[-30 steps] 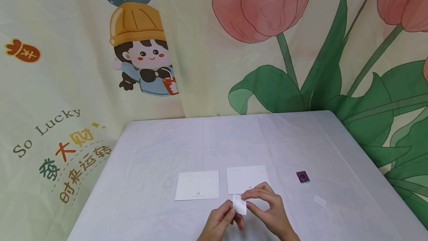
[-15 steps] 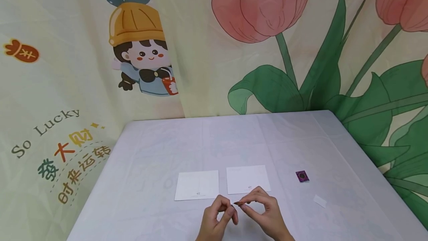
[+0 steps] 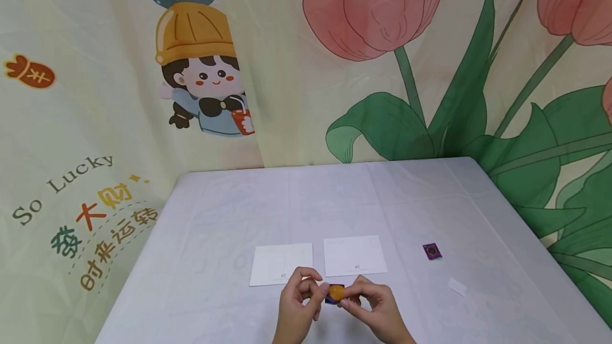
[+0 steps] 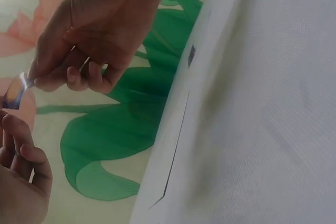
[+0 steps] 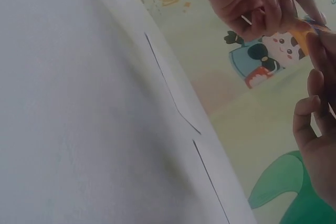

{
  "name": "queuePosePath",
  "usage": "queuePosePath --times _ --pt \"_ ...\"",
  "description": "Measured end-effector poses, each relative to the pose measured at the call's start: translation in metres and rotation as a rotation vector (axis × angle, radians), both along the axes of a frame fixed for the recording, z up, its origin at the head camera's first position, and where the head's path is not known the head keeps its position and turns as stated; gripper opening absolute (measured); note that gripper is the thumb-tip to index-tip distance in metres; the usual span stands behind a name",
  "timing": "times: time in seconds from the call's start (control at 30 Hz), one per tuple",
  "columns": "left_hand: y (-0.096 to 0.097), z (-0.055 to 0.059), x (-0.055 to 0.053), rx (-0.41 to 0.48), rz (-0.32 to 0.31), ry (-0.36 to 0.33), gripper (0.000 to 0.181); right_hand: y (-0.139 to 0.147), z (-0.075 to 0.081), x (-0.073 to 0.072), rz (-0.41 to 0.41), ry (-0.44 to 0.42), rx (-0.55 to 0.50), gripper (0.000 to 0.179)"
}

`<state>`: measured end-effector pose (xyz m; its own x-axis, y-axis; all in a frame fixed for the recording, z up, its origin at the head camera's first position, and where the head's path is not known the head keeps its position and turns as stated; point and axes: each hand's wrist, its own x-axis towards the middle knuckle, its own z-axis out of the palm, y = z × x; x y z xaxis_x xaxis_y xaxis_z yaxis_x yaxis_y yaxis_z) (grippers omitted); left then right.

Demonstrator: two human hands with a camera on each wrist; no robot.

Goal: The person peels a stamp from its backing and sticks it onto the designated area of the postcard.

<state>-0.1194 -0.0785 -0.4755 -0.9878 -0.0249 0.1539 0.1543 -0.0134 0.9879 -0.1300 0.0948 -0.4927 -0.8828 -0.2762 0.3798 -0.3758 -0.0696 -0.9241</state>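
A small square sticker (image 3: 336, 293), purple with an orange disc on its face, is held up above the near part of the table. My left hand (image 3: 297, 304) pinches its left edge with thumb and finger. Its right edge is between the thumb and fingertips of my right hand (image 3: 376, 306). The left wrist view shows the sticker (image 4: 14, 96) tilted between the two hands; in the right wrist view it appears as an orange strip, partly hidden by fingers. Two white cards (image 3: 281, 262) (image 3: 355, 255) lie side by side just beyond the hands, each with a small printed mark.
A second purple square (image 3: 432, 251) with a dark round print lies right of the cards. Nearer the front is a small white paper scrap (image 3: 457, 287). The white-covered table (image 3: 229, 206) ends at a printed curtain (image 3: 287, 68) behind.
The sticker has turned over, from its white back through edge-on to its orange and purple face. Both hands have shifted slightly left; the cards and the second square stay put.
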Motion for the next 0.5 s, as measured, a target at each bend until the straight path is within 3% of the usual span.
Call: queuePosePath --times 0.1,0.27,0.5 --pt "-0.004 0.002 -0.002 0.027 -0.026 -0.085 0.023 -0.001 -0.001 0.001 0.044 -0.035 -0.027 0.010" --pt "-0.009 0.002 -0.004 0.044 -0.068 -0.144 0.021 -0.004 -0.004 0.003 0.080 -0.084 -0.051 0.011" --pt "-0.015 -0.007 -0.009 0.030 -0.057 -0.179 0.021 -0.007 -0.010 0.000 0.119 -0.012 -0.093 0.013"
